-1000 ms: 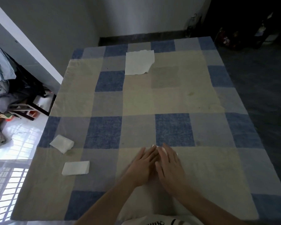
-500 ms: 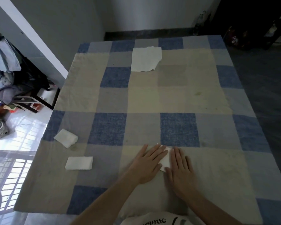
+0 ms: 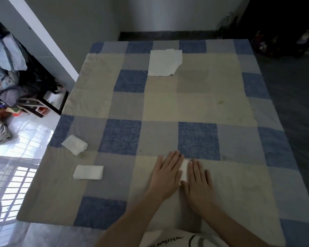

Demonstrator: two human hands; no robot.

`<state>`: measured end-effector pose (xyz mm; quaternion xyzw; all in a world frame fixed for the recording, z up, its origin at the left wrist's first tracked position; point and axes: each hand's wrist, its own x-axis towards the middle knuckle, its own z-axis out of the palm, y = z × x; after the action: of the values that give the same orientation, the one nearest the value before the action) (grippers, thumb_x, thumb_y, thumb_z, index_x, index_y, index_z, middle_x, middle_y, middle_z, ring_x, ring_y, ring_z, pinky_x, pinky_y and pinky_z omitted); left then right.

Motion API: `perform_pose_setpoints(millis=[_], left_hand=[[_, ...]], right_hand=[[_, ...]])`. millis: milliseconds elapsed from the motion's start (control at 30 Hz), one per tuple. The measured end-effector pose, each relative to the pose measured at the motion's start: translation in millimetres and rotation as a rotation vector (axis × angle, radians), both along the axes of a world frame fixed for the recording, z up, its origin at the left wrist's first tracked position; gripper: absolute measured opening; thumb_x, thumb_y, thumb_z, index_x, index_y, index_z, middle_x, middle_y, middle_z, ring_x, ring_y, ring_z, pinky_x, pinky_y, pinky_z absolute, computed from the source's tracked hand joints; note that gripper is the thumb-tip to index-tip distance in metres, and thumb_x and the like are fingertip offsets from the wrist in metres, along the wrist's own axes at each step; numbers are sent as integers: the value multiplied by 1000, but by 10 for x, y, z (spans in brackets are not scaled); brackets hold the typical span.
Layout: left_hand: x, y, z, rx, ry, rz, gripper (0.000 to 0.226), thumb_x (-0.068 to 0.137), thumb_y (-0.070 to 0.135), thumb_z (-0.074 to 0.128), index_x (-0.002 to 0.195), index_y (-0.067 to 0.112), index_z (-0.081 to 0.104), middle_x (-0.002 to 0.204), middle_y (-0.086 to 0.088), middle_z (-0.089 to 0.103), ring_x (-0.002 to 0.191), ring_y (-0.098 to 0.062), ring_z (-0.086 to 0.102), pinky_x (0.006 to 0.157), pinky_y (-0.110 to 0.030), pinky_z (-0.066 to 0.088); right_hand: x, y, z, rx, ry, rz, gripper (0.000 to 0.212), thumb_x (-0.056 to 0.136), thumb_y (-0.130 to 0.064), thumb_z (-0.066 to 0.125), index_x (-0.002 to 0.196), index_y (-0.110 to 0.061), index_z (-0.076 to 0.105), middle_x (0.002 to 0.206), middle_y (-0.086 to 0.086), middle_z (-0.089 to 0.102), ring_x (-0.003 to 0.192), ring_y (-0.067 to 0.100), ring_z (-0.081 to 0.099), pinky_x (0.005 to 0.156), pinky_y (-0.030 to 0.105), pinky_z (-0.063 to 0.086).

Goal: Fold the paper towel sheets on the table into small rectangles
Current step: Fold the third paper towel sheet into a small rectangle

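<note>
Hands: left hand (image 3: pixel 165 172) and right hand (image 3: pixel 197 179) lay flat, fingers straight, pressing folded towel (image 3: pixel 184 169) near table's (image 3: pixel 239 107) front edge.
Handling: light, soft, tear-prone; best pinched at corners.

Head view: worn on head, faces forward and down.
Range: close above the table (image 3: pixel 194 104), wide-angle.

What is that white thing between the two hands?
A folded paper towel, pressed flat between the left hand and right hand, seen in the head view.
</note>
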<state>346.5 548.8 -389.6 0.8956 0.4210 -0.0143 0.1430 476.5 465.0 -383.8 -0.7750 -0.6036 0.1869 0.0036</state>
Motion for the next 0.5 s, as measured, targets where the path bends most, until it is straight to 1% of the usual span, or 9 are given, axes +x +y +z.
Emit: perform_pose_setpoints(millis=[100, 133, 200, 233, 300, 333, 400, 433, 500], left_hand=[[-90, 21, -14, -34, 34, 15, 57, 100, 42, 27, 152, 19, 24, 159, 3, 23, 147, -10, 10, 115, -46, 9], [-96, 25, -7, -42, 35, 7, 58, 100, 45, 26, 153, 20, 23, 159, 4, 22, 148, -10, 9, 116, -46, 8], [-83, 32, 10, -57, 43, -2, 61, 100, 50, 25, 153, 20, 22, 160, 3, 20, 148, -11, 9, 115, -47, 6], [-79, 29, 9, -51, 64, -9, 63, 99, 52, 25, 153, 19, 22, 160, 2, 20, 148, -13, 9, 115, -48, 5], [-84, 27, 3, -33, 116, -30, 68, 97, 56, 23, 154, 19, 17, 161, 1, 17, 148, -14, 5, 115, -49, 3], [-86, 37, 2, -35, 130, -35, 70, 96, 60, 18, 154, 20, 12, 161, 2, 15, 148, -14, 3, 115, -49, 1], [-73, 58, 11, -46, 135, -33, 79, 91, 70, 1, 153, 22, 3, 162, 4, 7, 148, -13, -3, 116, -47, -6], [-59, 57, 30, -47, 133, -31, 85, 85, 74, -5, 153, 23, 0, 162, 5, 3, 148, -13, -6, 116, -47, -9], [-22, 39, 96, -54, 139, -24, 95, 76, 78, -11, 153, 24, -4, 162, 6, -5, 148, -12, -11, 117, -47, -12]], right_hand=[[-6, 11, 0, 21, -6, -3, 70, 98, -50, 10, 143, -1, 32, 147, 16, 41, 137, 27, 31, 108, 48, 20], [-6, 37, 1, 8, -20, 4, 69, 97, -49, 17, 140, 0, 37, 144, 18, 44, 133, 29, 38, 107, 50, 23], [8, 141, 113, -37, -65, 38, 71, 86, -48, 32, 135, 1, 47, 138, 19, 50, 125, 34, 49, 106, 54, 33], [27, 223, 215, -59, -95, 50, 70, 84, -47, 37, 135, -2, 47, 138, 16, 49, 124, 33, 49, 107, 52, 34], [93, 436, 371, -89, -122, 44, 59, 87, -44, 44, 136, -12, 41, 138, 9, 46, 125, 28, 44, 109, 43, 29], [138, 545, 407, -84, -103, 24, 51, 89, -41, 46, 133, -16, 41, 133, 7, 48, 123, 26, 45, 106, 40, 32], [208, 735, 490, -124, -8, -17, 36, 91, -37, 49, 121, -19, 44, 122, 4, 54, 112, 24, 52, 98, 38, 41], [236, 795, 484, -149, 37, -27, 32, 90, -37, 52, 116, -19, 45, 117, 4, 55, 106, 24, 53, 94, 39, 44], [278, 880, 459, -200, 109, -21, 33, 87, -38, 59, 110, -19, 44, 110, 4, 55, 100, 23, 55, 91, 42, 46]])
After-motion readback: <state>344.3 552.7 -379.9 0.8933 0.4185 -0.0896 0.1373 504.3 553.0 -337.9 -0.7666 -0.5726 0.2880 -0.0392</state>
